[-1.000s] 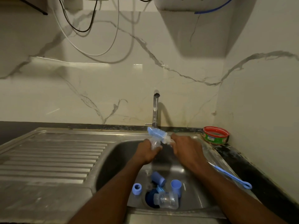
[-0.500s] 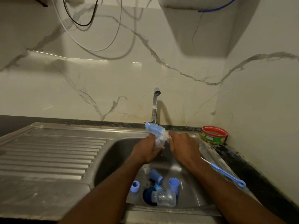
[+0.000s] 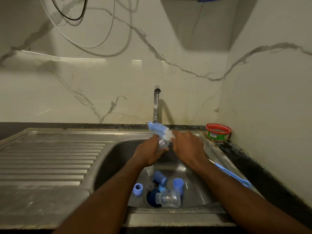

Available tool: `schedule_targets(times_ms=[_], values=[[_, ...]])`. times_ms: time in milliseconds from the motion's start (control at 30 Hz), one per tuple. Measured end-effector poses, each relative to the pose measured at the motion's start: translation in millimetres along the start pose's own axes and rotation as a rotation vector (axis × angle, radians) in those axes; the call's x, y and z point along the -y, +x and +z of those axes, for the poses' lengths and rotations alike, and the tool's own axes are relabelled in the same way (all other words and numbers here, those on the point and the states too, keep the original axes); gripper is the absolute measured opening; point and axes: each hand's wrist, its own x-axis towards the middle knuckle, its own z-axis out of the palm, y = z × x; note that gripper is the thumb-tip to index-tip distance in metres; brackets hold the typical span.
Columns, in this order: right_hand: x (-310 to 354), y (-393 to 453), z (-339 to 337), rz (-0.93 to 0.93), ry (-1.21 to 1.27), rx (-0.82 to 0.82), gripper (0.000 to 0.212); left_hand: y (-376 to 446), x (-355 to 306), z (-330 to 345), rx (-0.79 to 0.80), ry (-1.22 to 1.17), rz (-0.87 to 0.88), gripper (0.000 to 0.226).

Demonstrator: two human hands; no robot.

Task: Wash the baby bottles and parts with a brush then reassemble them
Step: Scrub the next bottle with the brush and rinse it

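Observation:
Over the steel sink [image 3: 116,159], my left hand [image 3: 148,154] grips a clear baby bottle [image 3: 162,144]. My right hand [image 3: 188,146] grips a bottle brush by its shaft, and the brush's blue-and-white head [image 3: 160,130] lies across the bottle's top, under the tap [image 3: 156,105]. The brush's long blue handle [image 3: 234,176] sticks out behind my right forearm. On the sink floor lie a second clear bottle [image 3: 168,198], a blue ring [image 3: 138,188], a blue cap [image 3: 159,177] and a blue cup-shaped cap [image 3: 178,184].
Left of the basin runs a ribbed steel drainboard [image 3: 50,157]. A red-rimmed green tub [image 3: 218,132] stands on the dark counter at the back right corner. Marble walls close the back and right side. Cables hang on the wall above.
Both hands stay at the tap with the bottle and brush. The brush head has shifted slightly across the bottle top. Parts on the sink floor have not moved.

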Motion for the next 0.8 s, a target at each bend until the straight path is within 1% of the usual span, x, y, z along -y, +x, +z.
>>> schedule_targets(times_ms=[67, 133, 167, 233, 333, 400, 500, 533, 600, 667, 700, 800], values=[[-4, 0, 0, -0.004, -0.010, -0.013, 0.024, 1, 5, 0, -0.067, 0.008, -0.107, 0.051], [-8, -5, 1, -0.016, -0.026, 0.005, 0.024, 0, 13, -1, -0.071, 0.018, -0.241, 0.054], [-11, -8, 2, -0.024, -0.030, 0.016, 0.024, 0, 16, -1, -0.048, 0.037, -0.274, 0.054], [-13, -12, 2, -0.044, -0.039, 0.011, 0.023, -2, 22, -1, -0.031, 0.065, -0.287, 0.055], [-11, -14, 1, -0.044, -0.053, -0.007, 0.024, -3, 26, -1, -0.061, 0.048, -0.322, 0.056], [-6, -12, 1, -0.032, -0.049, -0.007, 0.025, -3, 25, -3, -0.049, 0.043, -0.249, 0.055], [2, -6, 3, -0.013, -0.057, -0.004, 0.025, -1, 13, -3, 0.016, 0.087, -0.064, 0.052], [3, -3, 3, 0.004, -0.050, -0.009, 0.025, 0, 9, -3, 0.005, 0.106, -0.017, 0.051], [1, 1, 3, 0.037, -0.027, -0.030, 0.026, 3, 5, -1, -0.058, 0.113, -0.016, 0.053], [-2, -1, 1, 0.037, -0.016, -0.033, 0.026, 4, 8, -2, -0.102, 0.048, -0.139, 0.053], [-4, -4, 0, 0.022, -0.023, -0.024, 0.026, 3, 11, -4, -0.096, 0.033, -0.221, 0.052], [-8, -15, -4, -0.033, -0.084, -0.008, 0.024, 0, 28, -2, -0.061, 0.044, -0.302, 0.054]])
